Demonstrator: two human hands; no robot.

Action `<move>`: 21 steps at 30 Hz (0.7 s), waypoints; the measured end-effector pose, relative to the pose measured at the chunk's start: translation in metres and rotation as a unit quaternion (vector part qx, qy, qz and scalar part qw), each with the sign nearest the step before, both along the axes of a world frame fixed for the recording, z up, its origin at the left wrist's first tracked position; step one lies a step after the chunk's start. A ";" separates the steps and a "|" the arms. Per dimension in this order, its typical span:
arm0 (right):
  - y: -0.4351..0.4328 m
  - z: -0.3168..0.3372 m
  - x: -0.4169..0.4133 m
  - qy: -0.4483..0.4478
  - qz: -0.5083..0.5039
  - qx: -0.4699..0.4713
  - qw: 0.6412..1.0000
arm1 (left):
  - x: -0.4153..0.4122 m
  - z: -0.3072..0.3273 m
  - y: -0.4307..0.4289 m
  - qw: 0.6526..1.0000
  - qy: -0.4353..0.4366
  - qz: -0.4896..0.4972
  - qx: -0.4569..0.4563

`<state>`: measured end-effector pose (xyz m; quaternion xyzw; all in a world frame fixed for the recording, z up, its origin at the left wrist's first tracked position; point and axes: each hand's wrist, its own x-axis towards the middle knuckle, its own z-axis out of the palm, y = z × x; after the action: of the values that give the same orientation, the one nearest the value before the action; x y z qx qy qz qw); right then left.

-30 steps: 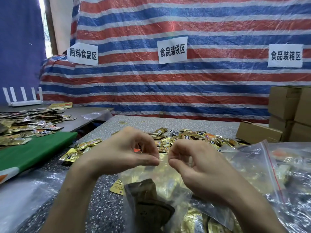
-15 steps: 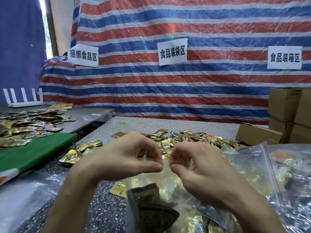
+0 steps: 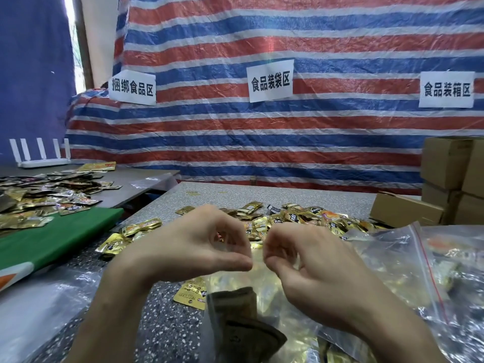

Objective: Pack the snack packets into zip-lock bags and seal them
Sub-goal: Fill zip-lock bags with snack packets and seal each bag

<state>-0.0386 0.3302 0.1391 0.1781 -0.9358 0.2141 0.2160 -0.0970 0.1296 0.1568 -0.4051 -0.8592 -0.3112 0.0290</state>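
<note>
Spreading below a crinkled red, white and blue striped tarp [image 3: 262, 140], the speckled grey table [image 3: 288, 195] carries loose glossy gold snack packets [image 3: 301, 216]. Nearer, the left hand [image 3: 193, 247] and right hand [image 3: 314, 268], fingers curled, pinch the top edge of a clear, packet-filled zip-lock bag [image 3: 275, 310].

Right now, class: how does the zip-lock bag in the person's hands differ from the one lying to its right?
The held bag is pinched at its top by the left hand and right hand; the lying bag is in neither hand. The lying bag's red zip strip shows plainly; the held bag's is hidden behind the fingers. Both are clear plastic holding gold packets.
</note>
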 end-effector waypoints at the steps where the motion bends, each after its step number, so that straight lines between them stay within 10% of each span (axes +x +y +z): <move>1: 0.000 0.000 0.000 -0.003 -0.001 -0.002 1.000 | -0.001 0.001 -0.003 1.000 -0.009 0.001 0.005; 21: -0.006 -0.001 0.002 -0.010 0.010 0.002 1.000 | -0.006 -0.003 -0.010 0.998 0.024 -0.031 0.048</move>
<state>-0.0361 0.3245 0.1382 0.1856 -0.9367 0.2159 0.2041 -0.1030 0.1195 0.1540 -0.4375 -0.8293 -0.3426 0.0591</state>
